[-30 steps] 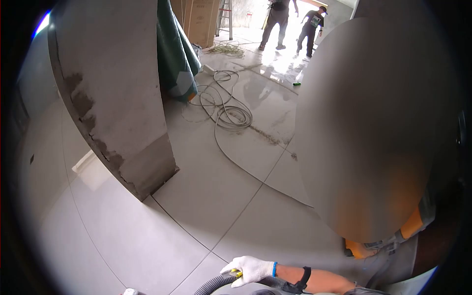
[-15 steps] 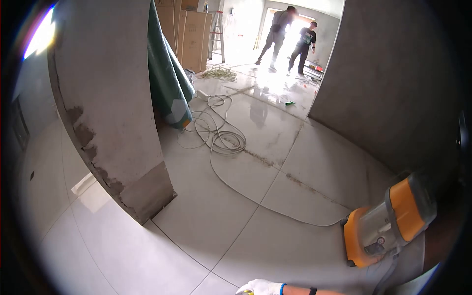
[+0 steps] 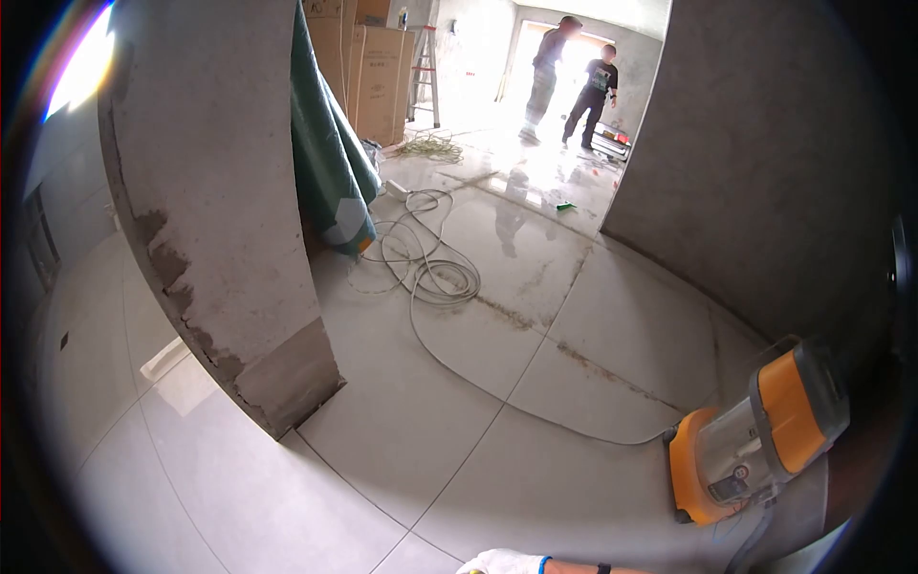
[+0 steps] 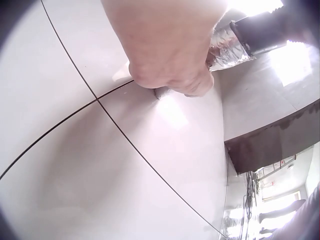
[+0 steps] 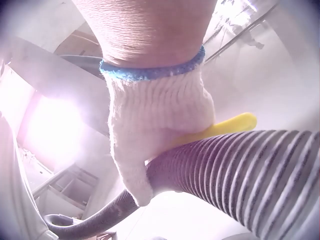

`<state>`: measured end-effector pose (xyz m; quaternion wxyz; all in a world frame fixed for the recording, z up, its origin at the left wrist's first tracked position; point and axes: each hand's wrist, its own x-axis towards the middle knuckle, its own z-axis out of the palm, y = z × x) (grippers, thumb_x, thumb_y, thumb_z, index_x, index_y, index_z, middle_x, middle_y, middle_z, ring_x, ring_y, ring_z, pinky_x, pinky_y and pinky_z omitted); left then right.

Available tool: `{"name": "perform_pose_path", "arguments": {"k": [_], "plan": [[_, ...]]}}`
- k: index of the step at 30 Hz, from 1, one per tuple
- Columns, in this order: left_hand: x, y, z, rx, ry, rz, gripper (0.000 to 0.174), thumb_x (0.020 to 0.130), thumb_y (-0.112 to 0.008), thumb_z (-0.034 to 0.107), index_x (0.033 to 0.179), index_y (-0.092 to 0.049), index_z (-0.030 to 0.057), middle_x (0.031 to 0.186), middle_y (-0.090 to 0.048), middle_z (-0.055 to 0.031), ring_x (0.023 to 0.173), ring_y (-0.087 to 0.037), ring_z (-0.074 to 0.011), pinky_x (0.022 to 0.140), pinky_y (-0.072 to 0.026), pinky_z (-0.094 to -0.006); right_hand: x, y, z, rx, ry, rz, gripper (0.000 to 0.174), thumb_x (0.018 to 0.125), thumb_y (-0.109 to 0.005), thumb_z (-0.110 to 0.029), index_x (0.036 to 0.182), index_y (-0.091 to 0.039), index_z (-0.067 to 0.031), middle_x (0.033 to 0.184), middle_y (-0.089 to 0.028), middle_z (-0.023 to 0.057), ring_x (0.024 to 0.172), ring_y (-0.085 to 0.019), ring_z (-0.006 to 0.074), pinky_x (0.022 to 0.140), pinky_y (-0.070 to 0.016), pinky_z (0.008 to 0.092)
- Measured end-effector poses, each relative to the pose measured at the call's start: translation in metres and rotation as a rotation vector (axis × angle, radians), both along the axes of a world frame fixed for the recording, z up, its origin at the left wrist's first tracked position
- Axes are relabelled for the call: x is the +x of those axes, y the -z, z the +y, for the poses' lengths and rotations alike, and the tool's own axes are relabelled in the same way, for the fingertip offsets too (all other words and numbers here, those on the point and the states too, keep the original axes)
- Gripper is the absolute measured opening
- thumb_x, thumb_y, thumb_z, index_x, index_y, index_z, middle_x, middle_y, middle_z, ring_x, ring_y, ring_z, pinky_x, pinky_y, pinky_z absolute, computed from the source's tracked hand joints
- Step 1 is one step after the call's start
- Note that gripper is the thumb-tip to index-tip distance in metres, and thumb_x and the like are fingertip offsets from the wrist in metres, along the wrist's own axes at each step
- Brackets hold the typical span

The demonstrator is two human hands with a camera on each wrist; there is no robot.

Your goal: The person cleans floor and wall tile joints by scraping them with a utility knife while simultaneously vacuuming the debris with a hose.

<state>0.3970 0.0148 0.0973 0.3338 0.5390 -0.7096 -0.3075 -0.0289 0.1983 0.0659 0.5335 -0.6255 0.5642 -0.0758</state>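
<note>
Guiding the ribbed hose (image 5: 250, 170) without kinks

Easy bends, from centre to lower right of the right-wrist view, should help. The gloved right hand (image 5: 155, 110) curls round it, yellow handle (image 5: 240, 123) at the palm. The left hand (image 4: 170, 55), upper middle, meets foil wrapping (image 4: 230, 47); its openness and hold I cannot tell.

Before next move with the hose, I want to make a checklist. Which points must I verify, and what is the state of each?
1. Right hand grips the ribbed hose: ok.
2. Left hand holds the foil-wrapped tube firmly: cannot tell, its fingers are hidden.
3. Orange machine stands on the floor: ok.
4. Cable is tidy: not ok, loose loops lie on the tiles.
5. Two people are away from the machine: ok.
6. Machine is switched on: cannot tell.
</note>
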Motion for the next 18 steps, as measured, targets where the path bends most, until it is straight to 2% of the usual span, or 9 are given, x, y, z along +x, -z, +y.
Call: {"name": "perform_pose_path", "arguments": {"k": [7, 9, 12, 15, 18], "plan": [[-0.001, 0.0, 0.009, 0.022, -0.013, 0.011, 0.014, 0.105, -0.067, 0.014, 0.111, -0.069, 0.0011, 0.111, -0.074, -0.0171, 0.102, -0.067, -0.0296, 0.091, -0.0559, -0.0415, -0.011, -0.013, 0.0, 0.121, 0.074, -0.039, 0.055, 0.085, -0.084, -0.038, 0.132, -0.076, -0.0099, 0.136, -0.073, 0.0192, 0.125, -0.066, 0.0411, 0.109, -0.0521, 0.0482], [-0.001, -0.005, 0.011, 0.017, -0.024, 0.014, 0.014, 0.105, -0.067, 0.013, 0.11, -0.069, 0.0013, 0.111, -0.074, -0.0169, 0.102, -0.067, -0.0294, 0.091, -0.0559, -0.0413, -0.013, -0.014, -0.003, 0.022, 0.043, 0.11, 0.051, 0.088, -0.082, -0.035, 0.131, -0.076, -0.0101, 0.131, -0.075, 0.0198, 0.121, -0.068, 0.0404, 0.108, -0.0536, 0.0462], [-0.022, -0.002, -0.002, 0.02, 0.037, 0.041, 0.013, 0.104, -0.068, 0.013, 0.11, -0.069, 0.0015, 0.111, -0.074, -0.0166, 0.102, -0.067, -0.029, 0.091, -0.0559, -0.0411, -0.013, -0.019, 0.002, 0.06, 0.123, 0.016, 0.043, 0.09, -0.079, -0.032, 0.126, -0.078, -0.0099, 0.124, -0.077, 0.0201, 0.116, -0.07, 0.0392, 0.104, -0.0551, 0.0445], [0.003, -0.017, 0.013, 0.0, -0.041, 0.004, 0.013, 0.104, -0.068, 0.013, 0.11, -0.069, 0.0017, 0.11, -0.074, -0.0163, 0.101, -0.067, -0.0286, 0.091, -0.0559, -0.0409, -0.006, -0.013, -0.001, -0.028, 0.02, 0.125, 0.039, 0.09, -0.078, -0.032, 0.121, -0.079, -0.0094, 0.118, -0.078, 0.0202, 0.11, -0.071, 0.0396, 0.099, -0.0564, 0.0445], [-0.018, -0.012, 0.004, -0.001, 0.0, 0.045, 0.013, 0.104, -0.069, 0.013, 0.11, -0.069, 0.0019, 0.11, -0.074, -0.016, 0.101, -0.067, -0.0282, 0.09, -0.0559, -0.0407, -0.014, 0.0, 0.01, -0.087, 0.07, 0.093, 0.038, 0.088, -0.079, -0.033, 0.118, -0.079, -0.0091, 0.115, -0.077, 0.0206, 0.105, -0.071, 0.0422, 0.095, -0.0565, 0.0472]]}}
